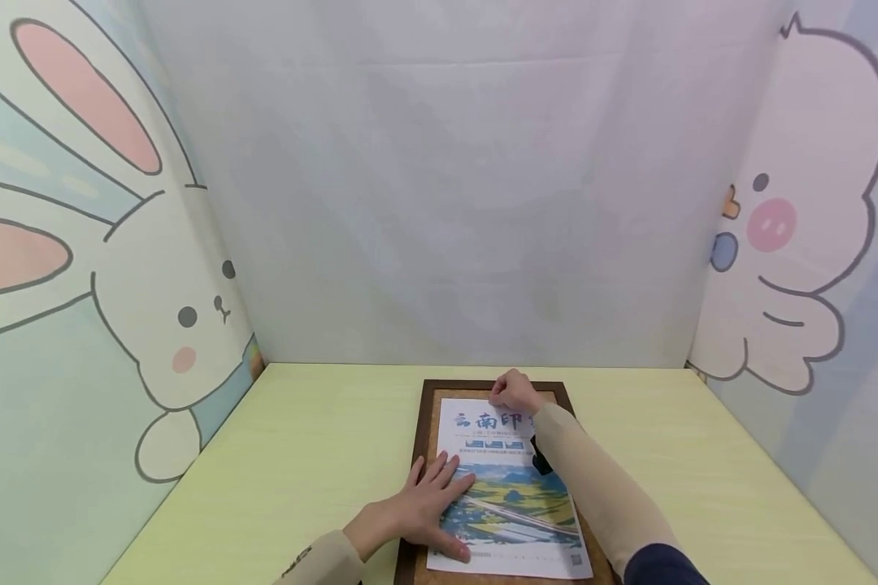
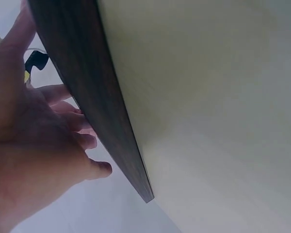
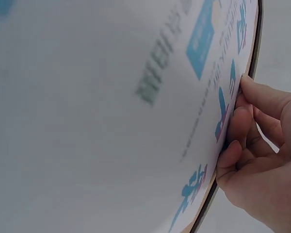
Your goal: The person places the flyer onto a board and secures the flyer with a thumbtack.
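Observation:
A printed poster with blue lettering and a landscape picture lies on a cork board with a dark brown wooden frame. My left hand rests on the poster's lower left part, fingers spread, thumb near the bottom; the left wrist view shows it beside the frame. At the poster's top edge is my right hand, right of the middle. In the right wrist view its curled fingers meet close against the paper near the lettering. A small dark spot shows under one fingertip; I cannot tell whether they pinch something.
The board lies on a pale yellow table, its far end near the back edge. A grey-white curtain hangs behind. Side panels carry a cartoon rabbit and a cartoon duck. A black device sits at my right wrist.

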The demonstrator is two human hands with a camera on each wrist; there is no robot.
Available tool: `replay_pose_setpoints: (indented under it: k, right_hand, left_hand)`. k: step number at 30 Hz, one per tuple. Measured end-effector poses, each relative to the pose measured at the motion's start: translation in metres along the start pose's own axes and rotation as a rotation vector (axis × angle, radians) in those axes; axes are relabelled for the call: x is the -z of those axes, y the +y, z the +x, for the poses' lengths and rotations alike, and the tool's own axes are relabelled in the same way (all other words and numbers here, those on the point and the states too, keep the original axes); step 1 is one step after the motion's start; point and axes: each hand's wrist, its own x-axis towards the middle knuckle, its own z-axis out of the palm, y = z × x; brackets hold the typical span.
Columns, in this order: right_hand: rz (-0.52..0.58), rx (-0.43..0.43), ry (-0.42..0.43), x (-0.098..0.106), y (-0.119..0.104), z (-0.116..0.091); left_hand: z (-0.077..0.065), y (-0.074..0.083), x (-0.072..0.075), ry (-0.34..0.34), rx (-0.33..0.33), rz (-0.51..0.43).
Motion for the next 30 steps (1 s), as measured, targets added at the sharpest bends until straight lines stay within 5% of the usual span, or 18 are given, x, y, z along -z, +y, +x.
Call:
replay_pose_setpoints:
  k: [7, 18, 25, 30]
  right_hand:
    - [0.084, -0.006, 0.033, 0.016, 0.018, -0.010]
    - [0.195, 0.072, 0.118, 0.083, 0.054, -0.051]
    - [0.212, 0.046, 0.174, 0.124, 0.082, -0.080]
    - [0.177, 0.034, 0.253, 0.151, 0.090, -0.094]
  left_hand:
    - [0.004, -0.001, 0.000, -0.005, -0.018, 0.008]
    - [0.007, -0.010, 0.001, 0.005, -0.029, 0.011]
    - [0.007, -0.017, 0.001, 0.028, -0.054, -0.002]
    - [0.001, -0.033, 0.016, 0.132, -0.051, -0.072]
